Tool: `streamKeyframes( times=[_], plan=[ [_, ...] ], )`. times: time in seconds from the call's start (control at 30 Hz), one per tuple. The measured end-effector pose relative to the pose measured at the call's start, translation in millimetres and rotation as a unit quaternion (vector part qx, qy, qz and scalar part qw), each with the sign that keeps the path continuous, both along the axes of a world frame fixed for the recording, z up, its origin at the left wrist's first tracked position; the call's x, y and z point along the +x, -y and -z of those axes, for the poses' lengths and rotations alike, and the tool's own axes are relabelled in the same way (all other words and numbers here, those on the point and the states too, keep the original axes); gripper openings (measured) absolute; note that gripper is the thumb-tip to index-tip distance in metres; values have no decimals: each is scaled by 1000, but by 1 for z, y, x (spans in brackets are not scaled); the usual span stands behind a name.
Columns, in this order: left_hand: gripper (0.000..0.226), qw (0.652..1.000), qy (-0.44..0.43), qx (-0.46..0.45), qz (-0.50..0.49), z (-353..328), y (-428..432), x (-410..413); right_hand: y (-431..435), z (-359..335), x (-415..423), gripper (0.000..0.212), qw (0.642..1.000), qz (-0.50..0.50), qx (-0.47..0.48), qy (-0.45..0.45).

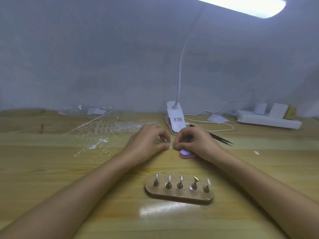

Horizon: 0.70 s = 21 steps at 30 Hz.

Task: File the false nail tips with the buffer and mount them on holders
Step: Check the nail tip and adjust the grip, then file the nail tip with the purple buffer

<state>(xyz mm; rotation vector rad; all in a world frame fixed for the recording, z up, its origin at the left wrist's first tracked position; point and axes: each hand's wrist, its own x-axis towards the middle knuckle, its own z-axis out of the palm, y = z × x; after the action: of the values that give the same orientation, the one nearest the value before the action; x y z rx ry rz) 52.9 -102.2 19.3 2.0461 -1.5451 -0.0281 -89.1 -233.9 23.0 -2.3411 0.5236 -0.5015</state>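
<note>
We find the left hand (146,144) and right hand (198,144) pinching a clear nail tip (170,147) mid-frame; below, the wooden base (172,196) carries five holders (180,184).

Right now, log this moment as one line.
hands: left hand and right hand pinch nail tip | buffer: on table by right hand | holder stand: untouched

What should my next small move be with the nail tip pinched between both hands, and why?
Probably let the right hand release and pick up the purple buffer lying just beneath it, while the left hand alone pinches the nail tip. The buffer lies unheld on the table, and one holder on the wooden stand looks bare.
</note>
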Motion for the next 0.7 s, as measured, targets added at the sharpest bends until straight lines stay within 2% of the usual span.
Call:
streamKeyframes(
  times=[0.07,0.17,0.3,0.43,0.57,0.7],
  plan=[
    [9,1000,-11,-20,-9,2,2,-2,-1,0,-1,18,1000,-2,17,15],
    [17,999,-8,-23,-25,4,4,-4,-3,-1,-1,22,999,-4,43,19],
    [16,1000,2,-22,-7,0,6,-7,-2,-1,1,18,997,57,-53,-10],
    [21,999,-16,-29,0,-1,5,-9,0,-4,0,16,998,35,-39,-46],
    [25,998,-39,-49,22,-4,5,-10,-3,-3,-1,20,1000,26,-15,-2],
    [17,994,-66,-56,62,-5,2,-9,-5,-2,-1,25,999,14,13,29]
  ],
)
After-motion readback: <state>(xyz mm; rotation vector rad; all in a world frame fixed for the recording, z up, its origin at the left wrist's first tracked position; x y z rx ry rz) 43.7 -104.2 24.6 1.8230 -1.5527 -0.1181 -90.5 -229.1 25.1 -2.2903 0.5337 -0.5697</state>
